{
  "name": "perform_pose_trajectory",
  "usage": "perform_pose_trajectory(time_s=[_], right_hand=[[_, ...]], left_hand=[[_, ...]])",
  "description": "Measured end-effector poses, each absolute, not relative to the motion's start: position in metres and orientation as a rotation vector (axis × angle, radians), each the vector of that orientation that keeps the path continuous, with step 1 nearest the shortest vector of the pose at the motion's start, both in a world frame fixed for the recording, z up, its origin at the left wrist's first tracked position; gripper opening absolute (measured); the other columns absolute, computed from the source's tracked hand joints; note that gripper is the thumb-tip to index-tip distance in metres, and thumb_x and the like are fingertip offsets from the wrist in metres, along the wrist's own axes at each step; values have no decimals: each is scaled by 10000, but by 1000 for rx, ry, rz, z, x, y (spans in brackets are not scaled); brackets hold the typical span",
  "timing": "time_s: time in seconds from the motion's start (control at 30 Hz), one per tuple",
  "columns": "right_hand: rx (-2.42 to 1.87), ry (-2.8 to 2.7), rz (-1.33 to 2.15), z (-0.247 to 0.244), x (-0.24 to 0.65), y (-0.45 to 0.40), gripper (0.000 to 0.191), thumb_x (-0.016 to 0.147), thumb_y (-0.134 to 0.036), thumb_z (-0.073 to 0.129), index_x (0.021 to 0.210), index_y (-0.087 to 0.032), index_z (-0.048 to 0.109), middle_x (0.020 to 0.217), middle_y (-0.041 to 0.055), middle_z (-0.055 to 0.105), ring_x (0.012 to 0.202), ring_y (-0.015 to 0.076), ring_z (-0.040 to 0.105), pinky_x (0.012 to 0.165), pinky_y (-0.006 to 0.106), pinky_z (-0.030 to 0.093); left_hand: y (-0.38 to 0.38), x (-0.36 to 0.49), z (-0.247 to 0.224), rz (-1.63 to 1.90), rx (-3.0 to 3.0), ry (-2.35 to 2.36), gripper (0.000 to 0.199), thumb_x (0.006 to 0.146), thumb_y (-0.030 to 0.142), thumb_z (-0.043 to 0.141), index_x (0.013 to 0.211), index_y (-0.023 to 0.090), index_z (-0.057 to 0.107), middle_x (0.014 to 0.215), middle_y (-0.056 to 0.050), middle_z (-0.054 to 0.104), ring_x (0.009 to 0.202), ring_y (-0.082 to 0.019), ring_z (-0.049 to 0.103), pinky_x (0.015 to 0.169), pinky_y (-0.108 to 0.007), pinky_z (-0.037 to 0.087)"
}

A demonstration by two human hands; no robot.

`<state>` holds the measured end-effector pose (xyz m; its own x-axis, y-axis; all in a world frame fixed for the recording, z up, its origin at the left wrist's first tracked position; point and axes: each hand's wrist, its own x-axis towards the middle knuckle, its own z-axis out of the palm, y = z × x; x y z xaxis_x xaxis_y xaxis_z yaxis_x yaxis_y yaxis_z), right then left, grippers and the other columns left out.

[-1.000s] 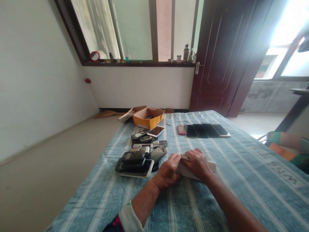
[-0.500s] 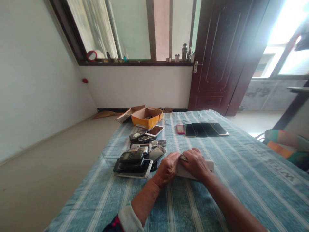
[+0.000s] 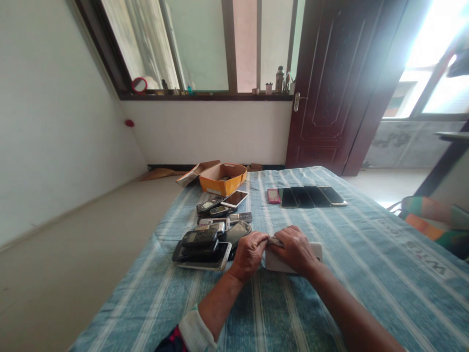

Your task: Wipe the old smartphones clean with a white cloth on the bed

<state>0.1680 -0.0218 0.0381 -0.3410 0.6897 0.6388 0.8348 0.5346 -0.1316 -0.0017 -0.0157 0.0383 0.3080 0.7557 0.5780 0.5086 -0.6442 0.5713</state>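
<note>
Near the front middle of the table, my left hand (image 3: 249, 255) is closed, its fingertips pinching one end of a small crumpled greyish cloth (image 3: 274, 241). My right hand (image 3: 296, 248) has its fingers closed on the other end of that cloth. Under the right hand is a flat white thing (image 3: 280, 262), apparently a phone or a thin case; the hand hides much of it. Just left of my left hand lies a pile of old phones, with a black keypad phone (image 3: 200, 240) on top and a white-framed smartphone (image 3: 220, 259) below.
The table bears a blue striped cloth (image 3: 366, 274). Farther back are a slider phone (image 3: 241, 217), a white smartphone (image 3: 235, 199) and an open orange box (image 3: 223, 186). Toward the back right, a pink phone (image 3: 273, 196) lies beside a row of dark smartphones (image 3: 311, 196).
My hands have shifted slightly left and the fingers have changed position on the cloth. The white thing has moved a little left with them. The other phones have stayed put.
</note>
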Motion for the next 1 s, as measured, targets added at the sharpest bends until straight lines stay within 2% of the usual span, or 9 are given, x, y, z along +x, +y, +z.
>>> perform_pose_trajectory(time_s=[0.6, 1.0], right_hand=[[-1254, -2149, -225, 37, 168, -22, 289, 823, -403, 643, 633, -195, 580, 643, 0, 600, 638, 144, 502, 689, 266, 302], [-1274, -2147, -215, 38, 167, -23, 277, 820, -393, 643, 632, -202, 572, 647, -1, 599, 652, 148, 506, 690, 265, 312]], left_hand=[[-16, -8, 40, 1109, 2413, 1169, 222, 852, 110, 473, 879, 172, 684, 768, -40, 678, 719, -162, 643, 665, -231, 486], [-18, -7, 43, 1090, 2436, 1330, 184, 818, 100, 532, 808, 194, 689, 746, -29, 670, 707, -166, 645, 672, -241, 500]])
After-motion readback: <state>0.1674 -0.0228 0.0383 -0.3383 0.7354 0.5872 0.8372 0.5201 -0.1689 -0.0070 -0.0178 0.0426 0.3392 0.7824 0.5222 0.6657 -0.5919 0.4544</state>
